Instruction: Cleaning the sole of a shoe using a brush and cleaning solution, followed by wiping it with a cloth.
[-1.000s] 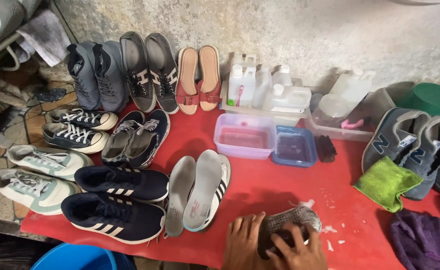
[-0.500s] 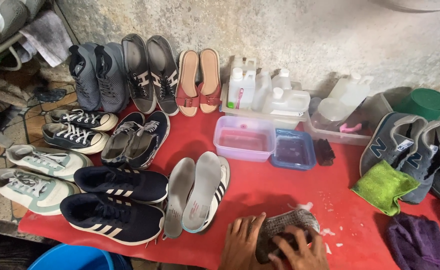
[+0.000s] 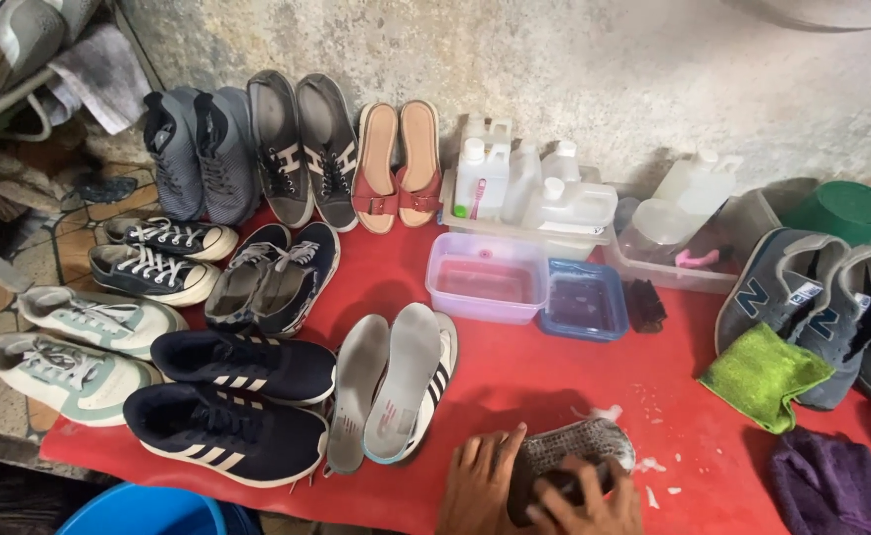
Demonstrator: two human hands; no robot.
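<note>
A grey knitted shoe (image 3: 579,443) lies on its side on the red cloth-covered table (image 3: 544,372) at the bottom middle, with white foam flecks beside it. My left hand (image 3: 478,482) rests flat against the shoe's left end, steadying it. My right hand (image 3: 587,505) is curled over a dark brush (image 3: 566,481) pressed on the shoe; the brush is mostly hidden by my fingers.
Several pairs of shoes fill the left half. Two grey insoles (image 3: 388,384) lie by a striped shoe. A clear tub of water (image 3: 485,276), a blue tub (image 3: 584,298), white bottles (image 3: 539,188), a green cloth (image 3: 764,374), a purple cloth (image 3: 831,485) and grey sneakers (image 3: 817,297) stand around.
My hands stay on the shoe with small scrubbing shifts of the right hand. The view has tilted slightly, so everything sits a little lower in the picture.
</note>
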